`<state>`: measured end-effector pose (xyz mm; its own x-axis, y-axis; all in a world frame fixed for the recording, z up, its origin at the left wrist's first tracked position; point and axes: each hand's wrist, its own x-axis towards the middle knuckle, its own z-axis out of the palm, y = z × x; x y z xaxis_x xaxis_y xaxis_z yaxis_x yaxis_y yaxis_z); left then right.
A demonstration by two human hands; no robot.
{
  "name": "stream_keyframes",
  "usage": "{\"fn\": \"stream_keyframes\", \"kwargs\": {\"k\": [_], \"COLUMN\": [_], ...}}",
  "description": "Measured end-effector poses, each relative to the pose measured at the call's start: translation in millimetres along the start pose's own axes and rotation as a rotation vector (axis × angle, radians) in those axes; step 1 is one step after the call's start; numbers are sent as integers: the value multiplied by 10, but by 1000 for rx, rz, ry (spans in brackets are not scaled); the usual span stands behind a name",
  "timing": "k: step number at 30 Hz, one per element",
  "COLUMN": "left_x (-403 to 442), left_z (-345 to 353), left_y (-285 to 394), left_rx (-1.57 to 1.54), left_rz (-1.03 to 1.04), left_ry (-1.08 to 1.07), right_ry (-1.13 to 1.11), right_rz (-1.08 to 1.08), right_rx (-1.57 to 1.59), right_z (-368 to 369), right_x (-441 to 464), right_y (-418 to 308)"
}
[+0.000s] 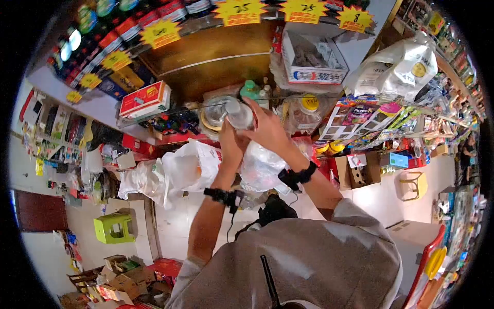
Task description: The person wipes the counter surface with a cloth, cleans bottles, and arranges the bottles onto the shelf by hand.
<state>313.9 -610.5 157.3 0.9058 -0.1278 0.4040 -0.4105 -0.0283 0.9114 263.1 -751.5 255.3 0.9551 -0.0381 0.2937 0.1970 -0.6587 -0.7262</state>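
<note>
My right hand [270, 129] is wrapped round a small whitish, translucent plastic container [241, 117] from its right side. My left hand [233, 141] closes on the same container from below and left, its fingertips partly hidden. Whether it is a bottle or a cup I cannot make out. Just behind and left of it stands a clear round jar [212, 109] on the shelf. A green-topped bottle [250, 88] is right behind my fingers. To the right sits a large clear jar with a yellow lid [309, 105].
White plastic bags [190, 164] hang left of my forearms, and a clear bag [261, 164] hangs between them. A red-and-white box [145, 100] and an open white carton [315, 57] stand on the shelf. Stools, one green [114, 228], one yellow [413, 185], are on the floor.
</note>
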Motion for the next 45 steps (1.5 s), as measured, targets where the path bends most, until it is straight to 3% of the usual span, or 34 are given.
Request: {"fn": "stream_keyframes", "kwargs": {"k": [2, 3, 4, 6, 8, 9, 12, 14, 17, 25, 33, 43, 45], "left_x": [386, 601, 751, 1052, 1241, 1334, 1630, 1758, 1973, 2298, 2553, 2949, 3024], "left_z": [244, 333, 397, 522, 579, 648, 732, 786, 846, 1022, 1216, 1484, 1530], "left_y": [-317, -494, -412, -243, -114, -132, -222, -275, -351, -494, -638, -856, -980], "left_rx": [-192, -107, -20, 151, 681, 609, 542, 570, 614, 692, 709, 770, 760], "left_rz": [-40, -43, -4, 80, 17, 105, 102, 96, 56, -137, -24, -136, 5], "left_ry": [6, 27, 2, -38, -119, -56, -83, -80, -97, -181, -184, -220, -174], "right_ry": [-4, 99, 205, 211, 226, 222, 199, 326, 301, 231, 259, 236, 242], "right_rz": [15, -111, -238, -190, -79, -72, 130, -33, -86, -56, -119, -79, -94], "right_rx": [34, 77, 117, 186, 164, 171, 95, -97, -154, -309, -376, -327, -323], "right_z": [-111, -70, -89, -118, -116, -158, -239, -206, -186, -87, -3, 85, 77], "right_x": [234, 344, 426, 450, 409, 392, 363, 372, 431, 417, 435, 383, 413], "right_y": [268, 479, 607, 876, 1253, 1354, 1659, 1867, 2128, 2459, 2553, 2698, 2697]}}
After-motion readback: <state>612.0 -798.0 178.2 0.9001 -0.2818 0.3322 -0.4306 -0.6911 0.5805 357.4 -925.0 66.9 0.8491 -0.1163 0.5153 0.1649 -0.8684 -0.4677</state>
